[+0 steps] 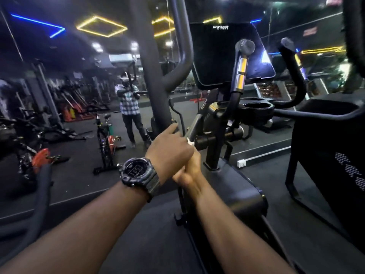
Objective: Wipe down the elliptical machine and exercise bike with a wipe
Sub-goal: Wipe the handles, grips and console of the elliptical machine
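Straight ahead: elliptical machine (237, 190), filling the centre and right of the view, dark console (227, 56) up top, fixed handlebar (242, 72) rising beside it, cup holder (256, 107) just below. Off to the left and well apart: exercise bike (104, 147), upright on the dark floor, untouched; hard to say whether seen directly or in a mirror.

Lower, at the middle of the machine: grey slanted bar (194, 125), long axis running up and away to the right, down toward the hands. Left hand (169, 149) lying on top, watch (138, 171) at the wrist, forefinger stretched forward to the dark upright, the remaining fingers out of sight. Right hand (187, 173) tucked just under and behind it, thumb showing, fingers hidden; cannot tell whether either hand is closed round anything.

Smallest: wipe (190, 142), only a white scrap peeking out at the right edge of the left knuckles, touching the foot of the slanted bar. Cannot tell which hand pinches it.

Probably mid-wipe on the lower frame, elliptical part done, bike not yet begun. Next stroke likely up along the bar's axis, away and rightward from both hands, the right hand nearer to it.
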A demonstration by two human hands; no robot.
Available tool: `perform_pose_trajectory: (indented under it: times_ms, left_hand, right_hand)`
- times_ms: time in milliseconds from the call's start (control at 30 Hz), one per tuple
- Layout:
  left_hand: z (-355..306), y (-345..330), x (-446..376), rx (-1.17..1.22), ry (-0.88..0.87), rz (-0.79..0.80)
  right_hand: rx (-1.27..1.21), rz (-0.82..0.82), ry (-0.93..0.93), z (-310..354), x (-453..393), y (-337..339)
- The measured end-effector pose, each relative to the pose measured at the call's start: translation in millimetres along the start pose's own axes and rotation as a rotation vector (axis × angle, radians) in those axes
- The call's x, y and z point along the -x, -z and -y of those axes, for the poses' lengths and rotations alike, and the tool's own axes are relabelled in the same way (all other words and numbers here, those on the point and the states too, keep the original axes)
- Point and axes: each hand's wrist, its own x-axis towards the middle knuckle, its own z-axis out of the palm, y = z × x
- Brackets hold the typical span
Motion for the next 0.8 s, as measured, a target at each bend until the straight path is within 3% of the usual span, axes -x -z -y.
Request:
perform_pose_trajectory:
  times_ms: [100,167,233,367,433,500,567,633,733,800]
  left_hand:
    - [18,-18,27,0.031,-0.05,-0.194]
    - [22,-24,38,0.146,0.016,-0.301]
    - [21,-19,47,0.37,0.168,-0.457]
    - [16,-10,42,0.866,0.672,-0.71]
    - [19,-9,37,1.132,0.92,-0.709]
    - [21,-15,32,1.427,1.064,-0.637]
    - [16,-18,32,1.747,1.055,-0.626]
    - [13,-19,34,1.924,1.033,-0.654]
    - [12,-18,33,2.099,1.056,-0.698]
    - [14,-17,34,2.283,1.086,-0.713]
  right_hand:
    - [-0.029,-0.036,0.054,-19,27,-19]
    - [0.035,-0.107,0.036,-23,30,-31]
    - [0.101,-0.149,0.021,-23,32,-42]
    - [0.33,-0.172,0.077,-21,45,-61]
    - [0.724,-0.122,0.271,-16,56,-68]
    - [1.419,-0.165,0.709,-6,60,-71]
    - [1.935,-0.078,1.148,4,57,-73]
    - [2.266,0.12,1.399,13,46,-73]
    - [2.658,0.44,1.617,30,30,-71]
    - [2.864,0.672,1.543,44,26,-75]
